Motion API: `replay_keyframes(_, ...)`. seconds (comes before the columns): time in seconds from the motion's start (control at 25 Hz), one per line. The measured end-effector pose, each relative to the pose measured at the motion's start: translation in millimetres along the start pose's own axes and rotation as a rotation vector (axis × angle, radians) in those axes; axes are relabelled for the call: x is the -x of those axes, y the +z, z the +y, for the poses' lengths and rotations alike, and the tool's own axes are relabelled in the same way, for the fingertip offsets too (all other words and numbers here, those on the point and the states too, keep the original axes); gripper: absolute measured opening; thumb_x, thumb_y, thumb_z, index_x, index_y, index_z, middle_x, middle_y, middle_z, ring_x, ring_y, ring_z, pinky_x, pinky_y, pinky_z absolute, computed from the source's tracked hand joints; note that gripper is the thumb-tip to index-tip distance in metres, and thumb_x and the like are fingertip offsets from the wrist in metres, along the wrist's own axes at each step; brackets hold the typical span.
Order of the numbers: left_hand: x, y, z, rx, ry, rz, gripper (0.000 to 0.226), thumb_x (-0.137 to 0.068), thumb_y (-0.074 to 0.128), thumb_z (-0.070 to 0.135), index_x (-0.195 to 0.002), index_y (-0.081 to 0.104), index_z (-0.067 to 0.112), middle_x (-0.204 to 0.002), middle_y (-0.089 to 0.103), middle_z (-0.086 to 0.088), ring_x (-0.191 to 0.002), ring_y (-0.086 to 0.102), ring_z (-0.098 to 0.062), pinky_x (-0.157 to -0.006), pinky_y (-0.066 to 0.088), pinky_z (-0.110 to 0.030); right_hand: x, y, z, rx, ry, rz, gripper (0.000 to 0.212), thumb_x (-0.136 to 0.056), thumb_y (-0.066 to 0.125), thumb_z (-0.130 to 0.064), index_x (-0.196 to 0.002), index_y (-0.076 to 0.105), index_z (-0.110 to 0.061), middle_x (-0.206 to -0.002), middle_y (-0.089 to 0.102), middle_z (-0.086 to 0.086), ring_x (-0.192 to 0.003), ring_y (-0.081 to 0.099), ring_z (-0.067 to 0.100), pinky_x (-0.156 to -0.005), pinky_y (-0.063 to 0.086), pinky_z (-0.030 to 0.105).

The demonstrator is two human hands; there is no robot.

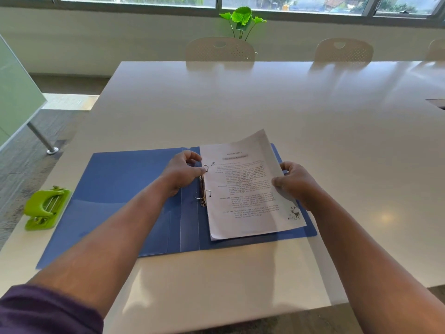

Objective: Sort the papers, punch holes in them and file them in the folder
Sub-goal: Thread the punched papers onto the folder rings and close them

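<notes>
Blue folder (134, 189) lay open on tabletop (265, 97). Right hand (297, 183) pinched the papers (248, 189); left hand (181, 172), fingers curled, apparently gripped the ring (205, 168).

A glossy white surface (240, 104) fills most of the frame. An open blue folder (125, 189) lies flat on it at lower centre, and a green hole punch (45, 207) sits just beside the folder's left edge, near the surface's left rim.
</notes>
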State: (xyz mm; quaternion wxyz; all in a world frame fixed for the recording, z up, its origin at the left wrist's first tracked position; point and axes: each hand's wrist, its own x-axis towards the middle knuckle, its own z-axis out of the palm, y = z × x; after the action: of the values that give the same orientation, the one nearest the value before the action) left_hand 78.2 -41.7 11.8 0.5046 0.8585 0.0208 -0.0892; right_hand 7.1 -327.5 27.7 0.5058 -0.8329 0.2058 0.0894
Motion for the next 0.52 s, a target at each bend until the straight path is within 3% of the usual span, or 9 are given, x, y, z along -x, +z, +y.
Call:
replay_keyframes(0.12, 8.8, -4.4, -9.8, -0.046, 0.078, -0.017, 0.046, -0.082, 0.083, 0.019, -0.122, 0.061, 0.026, -0.113, 0.052, 0.000, -0.088, 0.053, -0.014, -0.076, 0.043, -0.024, -0.1, 2.2, 2.6, 0.192, -0.027, 0.091, 0.037, -0.087, 0.063, -0.021, -0.123, 0.054, -0.025, -0.110, 0.072, 0.002, -0.089, 0.072, 0.023, -0.070, 0.060, 0.039)
replay_keyframes(0.2, 14.4, -5.9, -14.0, -0.064, 0.112, -0.028, 0.048, -0.081, 0.084, 0.020, -0.122, 0.061, 0.027, -0.101, 0.050, 0.000, -0.074, 0.051, -0.012, -0.068, 0.042, -0.021, -0.4, 4.5, 1.8, 0.412, -0.066, 0.198, 0.055, -0.085, 0.064, -0.030, -0.137, 0.049, -0.022, -0.121, 0.067, 0.006, -0.105, 0.066, 0.029, -0.086, 0.056, 0.043)
replay_keyframes(0.32, 21.1, -9.2, -15.5, -0.090, 0.156, -0.016, 0.046, -0.081, 0.084, 0.021, -0.120, 0.062, 0.028, -0.092, 0.055, 0.001, -0.073, 0.054, -0.012, -0.071, 0.045, -0.024, 4.2, 20.3, -1.9, 0.583, -0.170, 0.345, 0.070, -0.085, 0.068, -0.039, -0.147, 0.041, -0.022, -0.139, 0.049, 0.008, -0.124, 0.053, 0.035, -0.097, 0.045, 0.050)
replay_keyframes(0.4, 25.8, -11.2, -15.3, -0.129, 0.179, 0.013, 0.043, -0.081, 0.083, 0.024, -0.119, 0.063, 0.028, -0.091, 0.062, 0.000, -0.077, 0.058, -0.013, -0.076, 0.049, -0.028, 12.1, 39.6, -6.9, 0.513, -0.286, 0.363, 0.063, -0.086, 0.069, -0.036, -0.144, 0.048, -0.022, -0.141, 0.050, 0.005, -0.125, 0.053, 0.031, -0.100, 0.042, 0.051)
replay_keyframes(0.52, 32.5, -12.5, -19.1, -0.182, 0.231, 0.068, 0.035, -0.083, 0.081, 0.024, -0.114, 0.066, 0.025, -0.105, 0.062, 0.006, -0.091, 0.060, -0.012, -0.088, 0.050, -0.031, 21.8, 72.1, -11.4, 0.363, -0.486, 0.261, 0.041, -0.086, 0.070, -0.025, -0.126, 0.066, -0.019, -0.122, 0.066, 0.000, -0.102, 0.064, 0.020, -0.096, 0.052, 0.048)
